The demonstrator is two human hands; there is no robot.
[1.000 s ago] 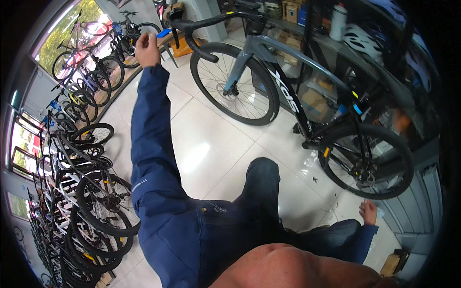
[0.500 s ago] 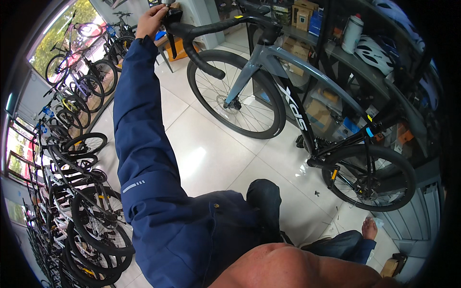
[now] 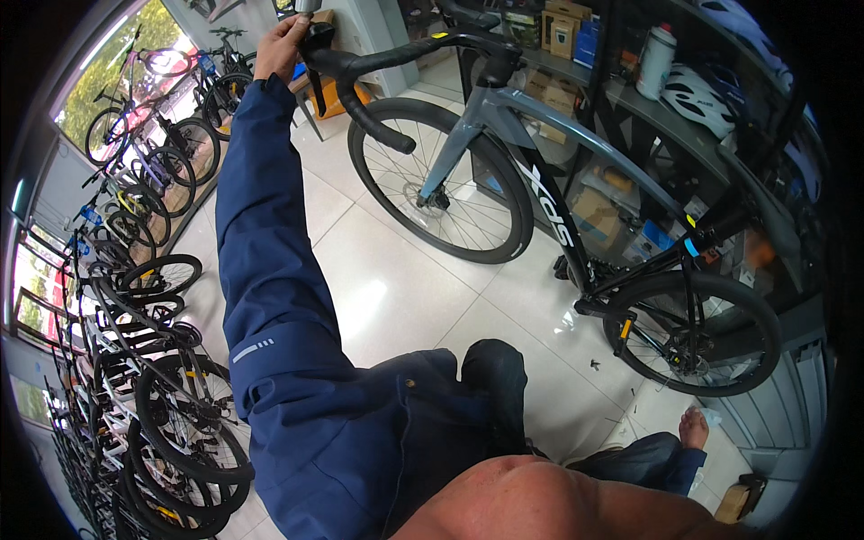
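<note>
At the upper left my left arm reaches out, and my left hand is closed at the front of the drop handlebar. Its fingertips pinch a small grey cylindrical piece, cut off by the top edge, just above the black brake hood. The grey and black road bike stands upright across the right half of the view. Down at the lower right, near the rear wheel, my right hand has its fingers curled, with a pale crumpled sheet at them.
Rows of bikes line the left side. Behind the road bike stands a glass-fronted cabinet with a white bottle, a helmet and boxes. Small dark bits lie on the tiled floor. An orange item is beyond the front wheel.
My left hand has shifted slightly left and down in the view, along with the handlebar. More of the grey piece shows. My right hand stays nearly where it was.
</note>
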